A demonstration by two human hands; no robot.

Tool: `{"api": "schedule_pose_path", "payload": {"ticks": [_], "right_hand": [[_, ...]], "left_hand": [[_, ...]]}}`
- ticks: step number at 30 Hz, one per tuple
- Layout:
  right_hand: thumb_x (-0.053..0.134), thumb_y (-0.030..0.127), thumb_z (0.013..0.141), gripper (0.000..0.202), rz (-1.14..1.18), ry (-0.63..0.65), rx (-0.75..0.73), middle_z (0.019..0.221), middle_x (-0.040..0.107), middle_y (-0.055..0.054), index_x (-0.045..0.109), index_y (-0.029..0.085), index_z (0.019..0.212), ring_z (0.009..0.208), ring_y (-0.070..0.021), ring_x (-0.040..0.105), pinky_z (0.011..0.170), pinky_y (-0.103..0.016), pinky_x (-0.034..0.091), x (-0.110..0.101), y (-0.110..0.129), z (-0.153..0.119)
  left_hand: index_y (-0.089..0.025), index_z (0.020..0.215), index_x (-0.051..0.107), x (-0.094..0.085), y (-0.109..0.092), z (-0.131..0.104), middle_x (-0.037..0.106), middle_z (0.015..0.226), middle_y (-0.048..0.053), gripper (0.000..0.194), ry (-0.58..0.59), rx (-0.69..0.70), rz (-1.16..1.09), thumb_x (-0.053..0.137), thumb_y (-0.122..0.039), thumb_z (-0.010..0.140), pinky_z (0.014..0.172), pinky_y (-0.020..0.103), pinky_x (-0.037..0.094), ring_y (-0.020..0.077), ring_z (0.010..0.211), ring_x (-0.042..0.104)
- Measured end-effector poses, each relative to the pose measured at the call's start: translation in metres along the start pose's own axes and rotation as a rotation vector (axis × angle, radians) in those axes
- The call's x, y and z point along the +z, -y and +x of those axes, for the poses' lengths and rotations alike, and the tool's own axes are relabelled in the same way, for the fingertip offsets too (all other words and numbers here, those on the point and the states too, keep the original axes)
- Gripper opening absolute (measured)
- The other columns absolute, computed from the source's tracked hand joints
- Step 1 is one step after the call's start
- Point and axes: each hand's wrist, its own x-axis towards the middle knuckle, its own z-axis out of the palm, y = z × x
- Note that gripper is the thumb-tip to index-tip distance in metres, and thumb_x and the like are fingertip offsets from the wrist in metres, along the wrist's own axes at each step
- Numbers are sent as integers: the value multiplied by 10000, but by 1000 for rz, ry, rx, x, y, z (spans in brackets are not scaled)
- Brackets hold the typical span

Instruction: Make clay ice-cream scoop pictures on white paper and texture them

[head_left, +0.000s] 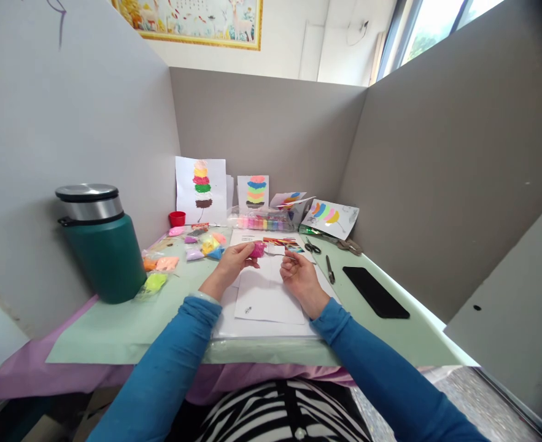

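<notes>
My left hand (236, 262) is closed on a small packet of magenta clay (258, 249), pinched between thumb and fingers. My right hand (299, 279) pinches a thin, slender tool (277, 254), whose tip reaches towards the packet; its exact kind is too small to make out. Both hands hover above white paper sheets (271, 298) at the middle of the table. Behind them lies a printed page (247, 237) with a coloured picture. To the left of my left hand are several bags of coloured clay (210, 245), among them yellow, blue and purple.
A green flask (104, 252) stands at the left. Scissors (312, 246), a pen (330, 270) and a black phone (375, 292) lie on the right. Painted cards (201, 190) lean at the back, near a red cup (177, 218) and a clear pack of coloured pieces (264, 221). Grey partitions (266, 123) enclose the table.
</notes>
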Motion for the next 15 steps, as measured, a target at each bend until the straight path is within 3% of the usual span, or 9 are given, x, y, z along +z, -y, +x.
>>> {"api": "schedule_pose_path", "payload": {"ticks": [15], "right_hand": [[586,197,775,74,32,-44,-40,517,524,30,599,162,711,390,-52,422,327,-153,294,2,-1,-2]], "left_hand": [[-88,790,710,-2,1,1,615,756,63,399,-117,22,1,760,-464,667,610,328,570,148,694,570]]}}
